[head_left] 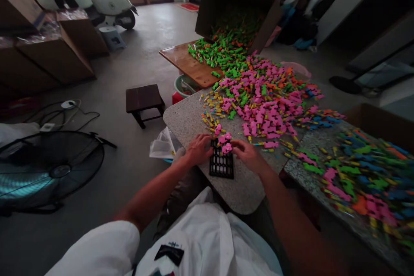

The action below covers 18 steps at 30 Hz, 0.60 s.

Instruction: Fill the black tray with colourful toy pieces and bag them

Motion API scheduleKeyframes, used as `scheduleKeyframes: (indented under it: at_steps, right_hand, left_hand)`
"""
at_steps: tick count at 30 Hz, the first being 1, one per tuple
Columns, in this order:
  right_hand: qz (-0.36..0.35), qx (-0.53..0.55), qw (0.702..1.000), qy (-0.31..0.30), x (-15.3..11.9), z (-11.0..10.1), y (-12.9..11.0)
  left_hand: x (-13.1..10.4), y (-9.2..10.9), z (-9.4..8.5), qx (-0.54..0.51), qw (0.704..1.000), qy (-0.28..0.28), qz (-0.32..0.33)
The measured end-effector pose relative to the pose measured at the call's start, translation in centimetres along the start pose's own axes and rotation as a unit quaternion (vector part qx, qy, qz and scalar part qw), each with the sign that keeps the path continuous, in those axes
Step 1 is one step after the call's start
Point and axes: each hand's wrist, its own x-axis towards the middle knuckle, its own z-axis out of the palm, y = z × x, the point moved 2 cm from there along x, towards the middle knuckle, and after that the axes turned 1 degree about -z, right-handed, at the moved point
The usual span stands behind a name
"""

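Black gridded tray between left hand and right hand, both with bent fingers; gripping or only touching, hard to tell for either. At its far end, pink pieces. Lying flat on speckled tabletop, long axis leading away from the body, toward the mixed heap.

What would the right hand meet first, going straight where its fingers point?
The right hand would probably meet the pink pieces at the far end of the black tray; present contact is unclear.
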Motion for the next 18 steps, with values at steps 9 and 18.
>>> scheduleKeyframes:
  at_steps: [9,18]
  right_hand:
    - [-0.038,0.027,0.998,-0.04,3.6,-1.6,-4.2]
    - [-0.036,-0.009,0.999,-0.034,4.2,-1.4,-5.6]
  left_hand:
    - [-0.4,2.3,2.3,-0.053,0.997,0.044,-0.046]
    - [0.6,1.7,3.0,-0.088,0.994,0.029,-0.052]
